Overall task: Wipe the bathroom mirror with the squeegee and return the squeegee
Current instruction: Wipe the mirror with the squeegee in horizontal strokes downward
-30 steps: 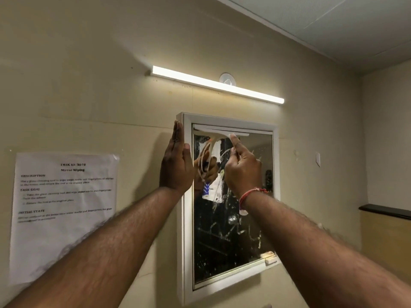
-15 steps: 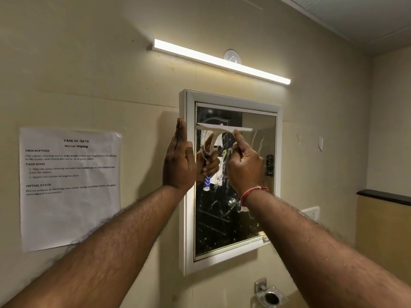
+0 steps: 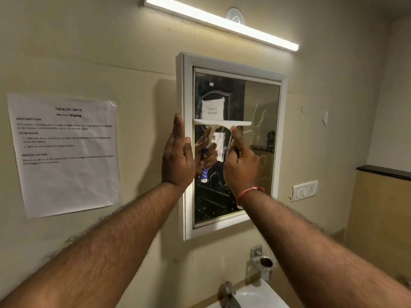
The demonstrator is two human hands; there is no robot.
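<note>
The squeegee is pinched in the right hand grip, the left hand laid flat on the mirror frame; even blade pressure is advised down the streaked glass.

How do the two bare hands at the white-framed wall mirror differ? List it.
The left hand is open and flat, fingers straight up, pressed on the white-framed wall mirror's left frame edge; the right hand is closed around the white squeegee, forefinger extended up behind its blade. Only the right wrist wears a red thread band. Both are raised to similar height at the mirror.
</note>
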